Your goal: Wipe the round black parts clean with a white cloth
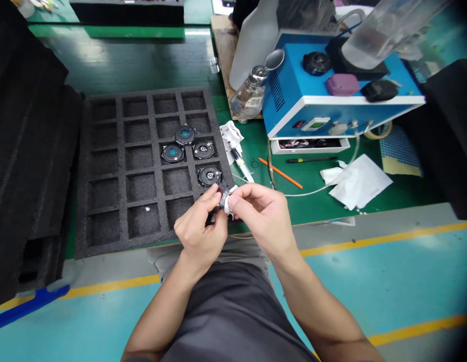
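My left hand (203, 221) grips a small dark watch case (221, 197) between thumb and fingers; the fingers partly hide it. Pinched in my right hand (265, 213) is a crumpled white tissue (228, 205), pressed against the case's right side. Both hands are just over the front right corner of a black foam tray (122, 166) with square compartments. Several round watch cases are on the tray's right side: a watch case (209, 176) nearest my hands, a second (203, 149) behind it, and two with bluish centres (173, 153) to the left.
Right of the tray are a crumpled cloth (230, 134), a syringe (243, 166), an orange stick (280, 173) and a black pen (311, 160). A blue machine (339, 108) and a glass bottle (250, 95) stand behind. White wipes (359, 183) lie at right; black foam (25, 141) rises at left.
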Motion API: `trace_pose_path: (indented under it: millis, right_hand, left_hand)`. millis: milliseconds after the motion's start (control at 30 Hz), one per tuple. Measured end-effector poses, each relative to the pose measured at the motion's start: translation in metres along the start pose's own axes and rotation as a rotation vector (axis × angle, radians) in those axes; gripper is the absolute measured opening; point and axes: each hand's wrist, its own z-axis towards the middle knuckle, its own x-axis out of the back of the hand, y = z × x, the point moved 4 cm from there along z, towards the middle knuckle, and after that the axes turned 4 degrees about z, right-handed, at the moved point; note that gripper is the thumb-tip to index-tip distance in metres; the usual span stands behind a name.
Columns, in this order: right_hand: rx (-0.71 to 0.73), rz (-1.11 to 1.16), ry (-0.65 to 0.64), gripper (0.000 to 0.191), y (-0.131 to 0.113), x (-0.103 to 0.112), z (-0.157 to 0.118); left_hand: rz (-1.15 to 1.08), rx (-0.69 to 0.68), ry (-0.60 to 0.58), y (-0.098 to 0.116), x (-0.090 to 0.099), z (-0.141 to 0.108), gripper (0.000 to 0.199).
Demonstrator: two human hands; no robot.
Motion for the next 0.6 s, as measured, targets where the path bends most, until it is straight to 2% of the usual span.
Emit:
trace_pose_path:
  millis: [133,233,333,467,600]
  right_hand:
    - [0.001,0.051,-0.042,0.015,0.001,-0.001,0.001]
    - [0.03,0.008,-0.057,0.016,-0.001,-0.001,0.001]
    - [0.047,-0.033,-0.079,0.006,-0.002,0.001,0.001]
    - [0.06,-0.103,-0.153,0.026,-0.001,0.009,0.002]
    - [0.166,-0.352,-0.212,0.036,-0.009,0.022,0.001]
  left_hand:
    - [-0.027,0.076,0.013,-0.003,0.0,-0.001,0.029]
    - [-0.066,0.142,0.004,-0.005,-0.001,-0.001,0.027]
    - [-0.089,0.212,-0.018,-0.007,-0.001,-0.002,0.025]
    - [-0.132,0.322,-0.033,-0.012,0.0,-0.003,0.025]
    - [-0.151,0.348,-0.036,-0.013,0.002,-0.003,0.023]
